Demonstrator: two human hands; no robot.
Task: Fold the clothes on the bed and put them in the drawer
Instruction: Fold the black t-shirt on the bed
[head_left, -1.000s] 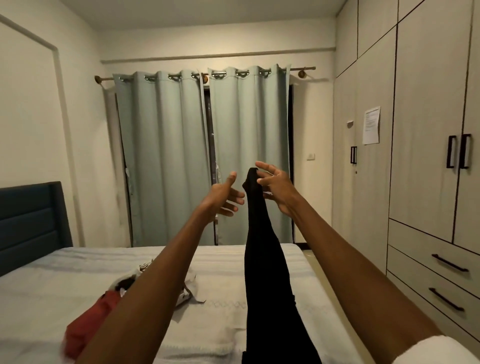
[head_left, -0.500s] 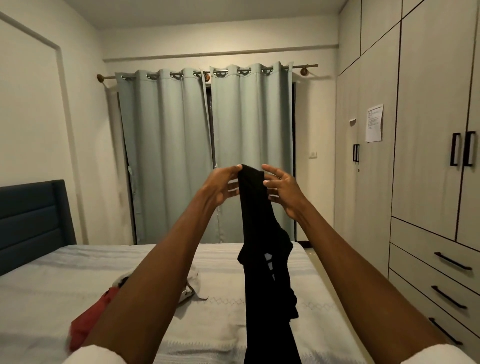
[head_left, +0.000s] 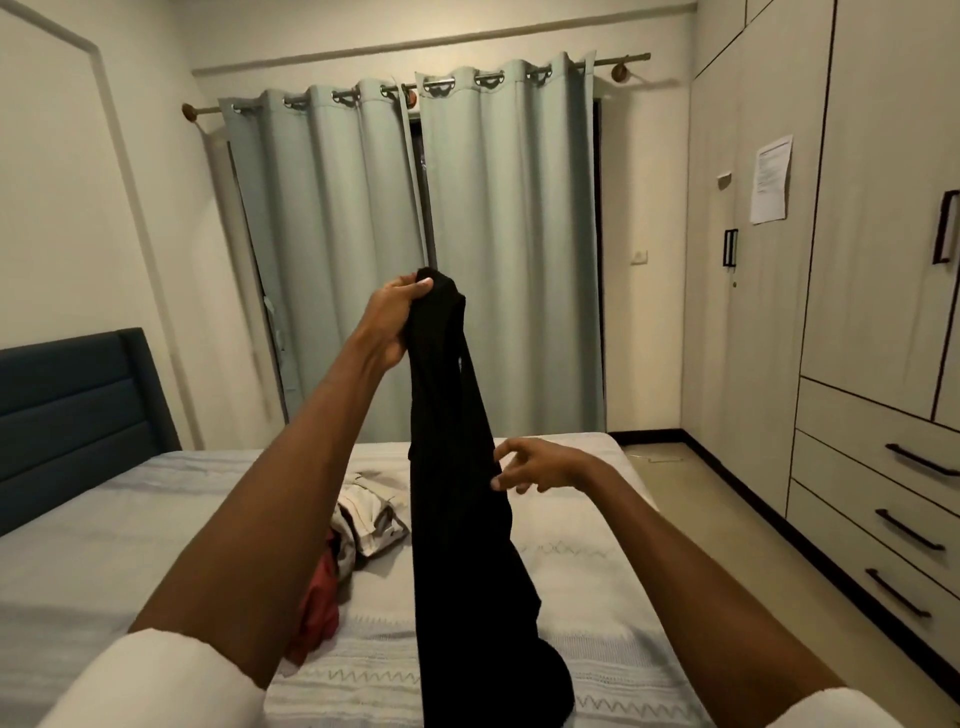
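A long black garment (head_left: 457, 519) hangs in the air over the bed (head_left: 130, 545), its lower end bunched at the bottom of the view. My left hand (head_left: 395, 322) grips its top end, held high in front of the curtains. My right hand (head_left: 535, 467) is lower, beside the garment's right edge at mid-height, fingers spread and loosely bent, holding nothing; fingertips are close to the cloth. A beige and white garment (head_left: 371, 514) and a red one (head_left: 319, 608) lie crumpled on the bed. Closed drawers (head_left: 878, 499) sit at the wardrobe's base on the right.
A tall wardrobe (head_left: 878, 218) with black handles fills the right wall, a paper sheet (head_left: 771, 179) taped to it. Grey-green curtains (head_left: 415, 249) hang behind the bed. A dark blue headboard (head_left: 72, 410) stands left. A strip of floor (head_left: 670, 467) runs between bed and wardrobe.
My left hand took the top of the black garment and raised it. My right hand let go and dropped down to the garment's right side. The view tilted down.
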